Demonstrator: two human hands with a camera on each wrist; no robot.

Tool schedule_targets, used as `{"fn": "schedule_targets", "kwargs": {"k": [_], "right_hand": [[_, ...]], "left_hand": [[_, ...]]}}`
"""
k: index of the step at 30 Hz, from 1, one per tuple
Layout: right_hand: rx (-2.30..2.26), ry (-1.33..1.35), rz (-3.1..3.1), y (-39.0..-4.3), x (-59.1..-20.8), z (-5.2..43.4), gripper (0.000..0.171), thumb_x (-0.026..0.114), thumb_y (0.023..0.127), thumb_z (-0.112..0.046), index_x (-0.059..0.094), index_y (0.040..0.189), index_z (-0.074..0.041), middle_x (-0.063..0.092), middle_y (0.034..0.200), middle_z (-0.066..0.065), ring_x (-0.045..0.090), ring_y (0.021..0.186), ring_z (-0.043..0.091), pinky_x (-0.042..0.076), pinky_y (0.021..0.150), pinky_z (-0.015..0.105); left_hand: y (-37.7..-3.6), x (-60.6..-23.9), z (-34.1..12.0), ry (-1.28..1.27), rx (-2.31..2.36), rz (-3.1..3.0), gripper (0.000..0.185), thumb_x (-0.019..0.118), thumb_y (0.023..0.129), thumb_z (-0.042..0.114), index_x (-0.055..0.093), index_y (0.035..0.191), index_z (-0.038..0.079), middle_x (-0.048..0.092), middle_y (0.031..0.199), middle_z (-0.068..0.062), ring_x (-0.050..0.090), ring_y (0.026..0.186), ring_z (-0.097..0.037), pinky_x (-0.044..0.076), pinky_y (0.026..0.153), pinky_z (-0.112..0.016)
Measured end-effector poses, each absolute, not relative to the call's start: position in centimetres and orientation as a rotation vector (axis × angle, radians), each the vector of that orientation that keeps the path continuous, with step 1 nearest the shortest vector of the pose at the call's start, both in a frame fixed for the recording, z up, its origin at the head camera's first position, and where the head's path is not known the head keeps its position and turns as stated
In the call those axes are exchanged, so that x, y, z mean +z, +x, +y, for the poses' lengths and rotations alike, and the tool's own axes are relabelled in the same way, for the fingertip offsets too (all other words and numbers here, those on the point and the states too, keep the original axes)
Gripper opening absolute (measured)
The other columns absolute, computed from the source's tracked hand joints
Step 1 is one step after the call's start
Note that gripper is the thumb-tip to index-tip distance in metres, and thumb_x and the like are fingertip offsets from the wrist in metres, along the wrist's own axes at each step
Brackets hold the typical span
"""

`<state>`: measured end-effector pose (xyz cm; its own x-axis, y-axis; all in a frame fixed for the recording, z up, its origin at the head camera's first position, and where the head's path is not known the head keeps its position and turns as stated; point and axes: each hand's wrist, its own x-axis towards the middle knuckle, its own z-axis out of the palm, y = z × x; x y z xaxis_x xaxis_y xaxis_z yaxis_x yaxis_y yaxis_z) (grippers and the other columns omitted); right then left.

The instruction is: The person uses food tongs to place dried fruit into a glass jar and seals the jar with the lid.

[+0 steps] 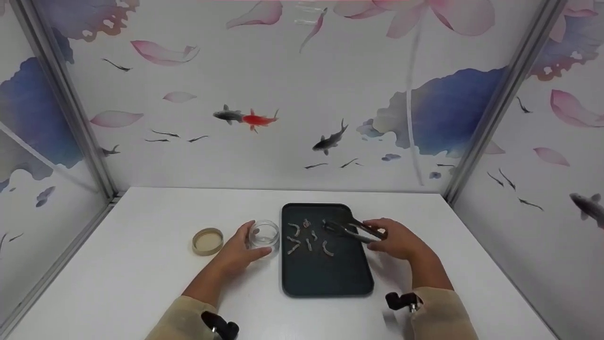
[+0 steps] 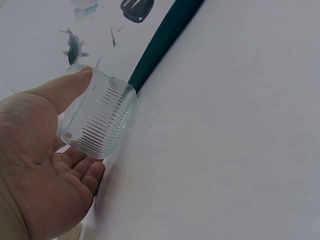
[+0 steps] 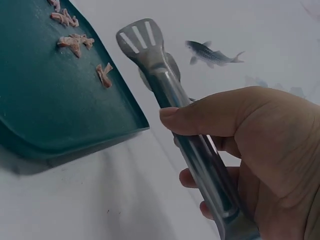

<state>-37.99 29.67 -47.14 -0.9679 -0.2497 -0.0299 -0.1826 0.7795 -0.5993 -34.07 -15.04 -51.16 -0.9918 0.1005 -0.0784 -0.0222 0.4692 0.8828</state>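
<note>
White table (image 1: 141, 264) — only right-wrist view shows tongs' (image 3: 165, 85) slotted tip.

A white table (image 1: 141, 264) stands between fish-and-lotus walls (image 1: 302, 104).

Tray (image 1: 325, 278) sits mid-tabletop (image 1: 141, 264) before you; jar (image 1: 264, 233) just left of it, in your left hand (image 1: 236, 255); lid (image 1: 207, 241) further left; food bits (image 1: 309, 238) on tray; tongs (image 1: 351, 229) above them in your right hand (image 1: 398, 238).

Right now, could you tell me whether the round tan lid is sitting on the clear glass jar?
No, the round tan lid lies flat on the white table, apart from the clear glass jar that the left hand holds.
</note>
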Motion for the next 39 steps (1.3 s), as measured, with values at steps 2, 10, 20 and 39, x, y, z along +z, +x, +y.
{"fn": "schedule_targets", "kwargs": {"k": [2, 10, 20, 39], "right_hand": [[-0.931, -0.336, 2.836, -37.8, -47.0, 29.4, 0.064, 0.087, 0.089, -0.024, 0.064, 0.148, -0.032, 0.063, 0.148, 0.008, 0.063, 0.114, 0.026, 0.057, 0.087, 0.04], [-0.874, -0.313, 2.766, -37.6, -47.2, 29.0, 0.062, 0.091, 0.084, -0.02, 0.07, 0.14, -0.035, 0.066, 0.14, 0.003, 0.061, 0.113, 0.024, 0.057, 0.088, 0.041], [-0.844, -0.283, 2.729, -37.4, -47.1, 28.6, 0.056, 0.092, 0.083, -0.02, 0.074, 0.133, -0.037, 0.069, 0.131, -0.002, 0.061, 0.11, 0.022, 0.055, 0.088, 0.04], [-0.829, -0.413, 2.767, -37.6, -47.3, 28.8, 0.041, 0.083, 0.092, -0.007, 0.081, 0.12, -0.036, 0.075, 0.123, -0.002, 0.064, 0.11, 0.02, 0.058, 0.092, 0.043]], "left_hand": [[-34.0, -51.2, -15.0, 0.068, 1.57, 2.577, 0.105, 0.088, 0.089, 0.046, 0.027, 0.17, 0.019, 0.032, 0.176, -0.015, 0.028, 0.165, -0.037, 0.029, 0.133, -0.057], [-33.9, -51.2, -14.9, 0.046, 1.581, 2.569, 0.103, 0.088, 0.089, 0.044, 0.028, 0.17, 0.021, 0.031, 0.177, -0.014, 0.026, 0.166, -0.037, 0.028, 0.133, -0.057], [-34.1, -51.2, -15.0, 0.079, 1.533, 2.614, 0.105, 0.087, 0.089, 0.047, 0.028, 0.17, 0.017, 0.032, 0.176, -0.017, 0.027, 0.165, -0.039, 0.027, 0.133, -0.057], [-34.2, -51.2, -14.8, 0.044, 1.529, 2.599, 0.103, 0.087, 0.09, 0.043, 0.027, 0.17, 0.017, 0.032, 0.176, -0.017, 0.03, 0.164, -0.038, 0.029, 0.133, -0.056]]}}
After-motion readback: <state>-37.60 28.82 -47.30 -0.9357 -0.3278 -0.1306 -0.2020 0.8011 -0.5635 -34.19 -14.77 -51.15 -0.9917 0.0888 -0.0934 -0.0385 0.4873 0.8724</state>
